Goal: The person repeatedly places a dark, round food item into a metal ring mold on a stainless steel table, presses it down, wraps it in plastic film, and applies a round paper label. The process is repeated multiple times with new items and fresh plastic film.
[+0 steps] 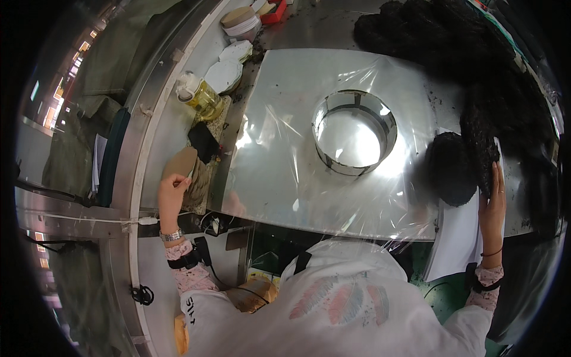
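Note:
My left hand (174, 193) is at the left side of the bench, by a flat brown piece (181, 160) with a rounded edge. Its fingers are pinched together, and a small pale bit shows at the fingertips, too small to name. On the right, my right hand (492, 202) lies with outstretched fingers along a long black fibrous bundle (479, 149). Beside that bundle sits a rounded black clump (455, 169), partly on white paper sheets (455, 238). A metal ring (355, 169) stands on a clear film over the metal plate (279, 178) between my hands.
More black bundles (416, 33) are heaped at the back right. Along the left edge stand a bottle of yellow liquid (207, 102), a black object (203, 141), white lids (224, 75) and a tub (241, 27). A white cable (107, 220) reaches the bench's left edge.

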Tool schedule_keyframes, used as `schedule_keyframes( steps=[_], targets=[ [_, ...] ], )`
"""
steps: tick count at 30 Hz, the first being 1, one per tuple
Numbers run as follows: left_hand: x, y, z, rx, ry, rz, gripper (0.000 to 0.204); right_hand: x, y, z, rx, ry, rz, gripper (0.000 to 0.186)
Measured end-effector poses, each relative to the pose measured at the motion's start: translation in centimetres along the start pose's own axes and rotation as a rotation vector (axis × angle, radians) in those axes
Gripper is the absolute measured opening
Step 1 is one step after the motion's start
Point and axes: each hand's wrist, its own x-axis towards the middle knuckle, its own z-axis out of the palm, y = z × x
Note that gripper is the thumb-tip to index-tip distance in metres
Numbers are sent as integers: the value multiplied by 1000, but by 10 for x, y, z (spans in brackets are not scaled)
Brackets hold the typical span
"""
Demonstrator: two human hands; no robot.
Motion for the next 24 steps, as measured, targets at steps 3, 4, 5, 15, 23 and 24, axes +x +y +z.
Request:
schedule_keyframes(
  steps=[3,4,5,15,23,24],
  targets=[
    [5,40,2,309,290,216,15,26,-32,-6,21,72,-77,87],
    [2,68,17,381,458,300,14,36,-43,-11,12,85,-105,87],
    [1,105,42,268,501,485,13,45,-56,-14,36,101,-133,87],
    [-22,228,237,150,-185,1182,26,117,-157,16,231,122,-406,82],
    [-35,235,177,-306,-70,808,11,110,-190,117,-34,-330,-732,76],
    [-24,238,182,-337,-128,838,42,131,-193,94,95,-506,-771,81]
  ],
)
